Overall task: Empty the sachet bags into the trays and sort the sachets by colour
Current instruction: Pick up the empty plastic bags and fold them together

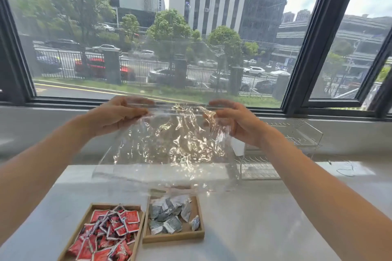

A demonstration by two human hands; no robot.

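I hold a clear, crinkled plastic bag up in the air above the table. My left hand pinches its top left edge and my right hand pinches its top right edge. The bag looks empty and hangs down over the far end of the trays. Below it, a wooden tray at the front left holds several red sachets. A smaller wooden tray beside it on the right holds several grey sachets.
The trays sit on a pale table below a wide window. A wire dish rack with a white cup stands at the back right on the sill ledge.
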